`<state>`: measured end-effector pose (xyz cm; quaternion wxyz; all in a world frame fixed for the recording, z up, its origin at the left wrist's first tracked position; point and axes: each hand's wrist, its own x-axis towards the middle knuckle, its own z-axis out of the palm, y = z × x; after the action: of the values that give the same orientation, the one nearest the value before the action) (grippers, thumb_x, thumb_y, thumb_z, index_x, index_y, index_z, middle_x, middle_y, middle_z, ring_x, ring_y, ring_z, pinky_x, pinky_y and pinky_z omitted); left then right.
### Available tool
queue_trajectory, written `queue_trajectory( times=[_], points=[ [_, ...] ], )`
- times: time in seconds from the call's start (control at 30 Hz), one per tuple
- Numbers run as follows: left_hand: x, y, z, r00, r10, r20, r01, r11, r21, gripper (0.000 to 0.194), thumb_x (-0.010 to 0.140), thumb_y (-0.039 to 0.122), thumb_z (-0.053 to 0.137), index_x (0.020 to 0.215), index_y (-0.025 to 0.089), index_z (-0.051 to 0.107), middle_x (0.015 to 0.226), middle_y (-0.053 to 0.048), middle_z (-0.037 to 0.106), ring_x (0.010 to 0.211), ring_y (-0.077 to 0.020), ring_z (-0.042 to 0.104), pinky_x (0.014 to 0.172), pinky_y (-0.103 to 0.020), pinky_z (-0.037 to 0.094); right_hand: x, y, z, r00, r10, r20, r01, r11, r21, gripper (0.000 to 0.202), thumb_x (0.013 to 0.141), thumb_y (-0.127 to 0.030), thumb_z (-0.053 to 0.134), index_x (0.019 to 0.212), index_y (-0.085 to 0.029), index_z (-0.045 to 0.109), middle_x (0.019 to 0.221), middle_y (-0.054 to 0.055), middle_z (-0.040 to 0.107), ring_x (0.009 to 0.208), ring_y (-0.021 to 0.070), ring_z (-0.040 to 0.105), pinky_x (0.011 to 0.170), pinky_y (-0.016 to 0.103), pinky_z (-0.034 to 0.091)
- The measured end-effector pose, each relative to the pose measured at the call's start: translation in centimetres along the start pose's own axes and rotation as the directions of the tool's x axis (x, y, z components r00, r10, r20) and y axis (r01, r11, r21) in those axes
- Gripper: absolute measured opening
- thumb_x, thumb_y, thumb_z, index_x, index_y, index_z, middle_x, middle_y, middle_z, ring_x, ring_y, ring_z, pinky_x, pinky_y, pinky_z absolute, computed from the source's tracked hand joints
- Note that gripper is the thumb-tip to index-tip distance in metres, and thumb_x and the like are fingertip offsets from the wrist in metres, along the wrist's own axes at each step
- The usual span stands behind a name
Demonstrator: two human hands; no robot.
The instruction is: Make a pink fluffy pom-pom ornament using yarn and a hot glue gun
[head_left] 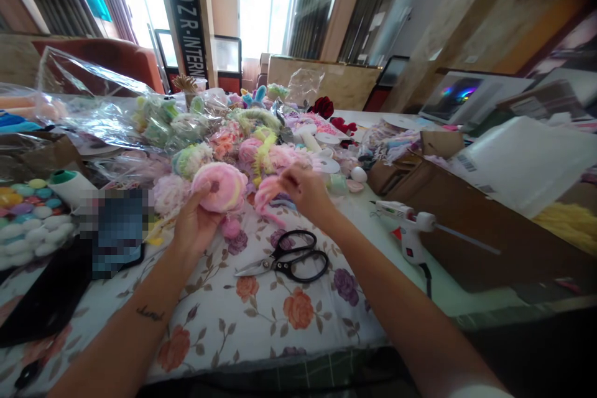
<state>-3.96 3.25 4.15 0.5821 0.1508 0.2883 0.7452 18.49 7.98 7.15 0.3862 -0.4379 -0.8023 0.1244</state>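
Observation:
My left hand [198,224] is closed on a round, fluffy pink piece [221,189] with a pale yellow patch and a small dark centre facing me. A small pink pom-pom [230,227] shows just below it. To the right, my right hand [305,189] pinches a fuzzy pink strand [265,194], whose loose end hangs toward the cloth. Black-handled scissors [284,261] lie on the flowered tablecloth [209,323] below both hands, blades slightly apart. A white glue gun [405,224] with a glue stick in its back rests at the right.
Behind my hands is a heap of pastel yarn and plush pieces [252,130] with clear plastic wrapping [102,106]. Pom-poms [37,224], a white cone [72,189] and a phone with a blurred screen [119,230] are at left. A cardboard box [489,230] stands at right.

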Motion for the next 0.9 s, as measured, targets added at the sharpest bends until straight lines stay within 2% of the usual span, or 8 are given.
queue_trajectory(
  times=[0.13,0.27,0.3,0.37,0.47,0.53,0.73,0.9],
  points=[
    [-0.1,-0.2,-0.1,0.999,-0.038,-0.002,0.038,0.999,0.016,0.017,0.081,0.008,0.069,0.096,0.015,0.072,0.088,-0.004,0.077,0.081,-0.0157,0.07,0.07,-0.025,0.063,-3.1,1.6,0.2,0.981,0.077,0.175,-0.073,0.997,-0.03,0.016,0.08,-0.03,0.075,0.068,-0.021,0.068,0.07,0.003,0.07,0.064,0.0186,0.063,0.063,0.029,0.046],
    [-0.3,-0.5,-0.3,0.99,-0.115,0.085,0.108,0.99,0.086,0.026,0.079,0.021,0.077,0.103,0.015,0.072,0.101,-0.007,0.077,0.087,-0.0187,0.071,0.068,-0.025,0.063,-8.1,2.3,-3.5,0.978,0.21,-0.001,-0.21,0.975,-0.071,0.032,0.092,-0.045,0.057,0.1,-0.019,0.075,0.099,0.013,0.079,0.08,0.0275,0.073,0.071,0.038,0.055],
    [-0.3,-0.5,-0.4,0.985,-0.132,0.107,0.121,0.987,0.107,0.031,0.076,0.023,0.081,0.105,0.014,0.072,0.102,-0.007,0.077,0.087,-0.0193,0.071,0.067,-0.026,0.062,-9.7,2.5,-4.6,0.943,0.287,-0.168,-0.306,0.947,-0.099,0.034,0.09,-0.048,0.057,0.097,-0.02,0.075,0.096,0.013,0.079,0.081,0.0286,0.074,0.073,0.04,0.056],
    [-0.5,-0.7,-0.6,0.976,-0.161,0.149,0.136,0.977,0.164,0.043,0.069,0.021,0.086,0.109,0.015,0.071,0.1,-0.007,0.077,0.085,-0.0196,0.071,0.068,-0.026,0.061,-13.4,3.6,-6.6,0.744,0.387,-0.545,-0.54,0.828,-0.149,0.035,0.085,-0.05,0.059,0.089,-0.02,0.075,0.084,0.014,0.078,0.08,0.0326,0.074,0.08,0.046,0.057],
    [-0.7,-1.0,-0.8,0.97,-0.162,0.179,0.113,0.96,0.258,0.06,0.062,0.015,0.089,0.118,0.016,0.068,0.095,-0.006,0.076,0.086,-0.0192,0.071,0.073,-0.026,0.059,-18.1,6.2,-8.5,0.309,0.352,-0.883,-0.743,0.669,0.006,0.037,0.072,-0.041,0.06,0.096,-0.018,0.076,0.096,0.022,0.077,0.085,0.0376,0.074,0.08,0.049,0.058],
    [-0.8,-1.2,-0.9,0.972,-0.144,0.186,0.082,0.949,0.304,0.066,0.061,0.015,0.09,0.123,0.017,0.066,0.094,-0.006,0.076,0.087,-0.019,0.071,0.074,-0.025,0.058,-19.8,8.2,-9.4,0.21,0.384,-0.899,-0.788,0.611,0.077,0.048,0.063,-0.035,0.064,0.105,-0.016,0.076,0.106,0.026,0.076,0.09,0.0377,0.074,0.082,0.047,0.058],
    [-0.7,-1.5,-1.0,0.962,-0.101,0.252,0.003,0.931,0.364,0.067,0.066,0.023,0.089,0.128,0.02,0.063,0.098,-0.004,0.075,0.092,-0.0194,0.07,0.077,-0.026,0.056,-18.8,11.9,-11.6,0.32,0.741,-0.59,-0.86,0.489,0.148,0.041,0.063,-0.046,0.068,0.097,-0.022,0.068,0.102,0.017,0.077,0.102,0.0384,0.072,0.089,0.046,0.053],
    [-0.8,-1.5,-0.8,0.97,-0.099,0.224,0.01,0.929,0.369,0.068,0.067,0.03,0.088,0.129,0.021,0.062,0.099,-0.003,0.074,0.092,-0.0194,0.069,0.076,-0.026,0.056,-16.8,13.9,-13.0,0.434,0.806,-0.402,-0.896,0.431,-0.104,0.03,0.063,-0.052,0.071,0.072,-0.024,0.065,0.075,0.012,0.071,0.087,0.0392,0.071,0.079,0.047,0.05]
  ],
)
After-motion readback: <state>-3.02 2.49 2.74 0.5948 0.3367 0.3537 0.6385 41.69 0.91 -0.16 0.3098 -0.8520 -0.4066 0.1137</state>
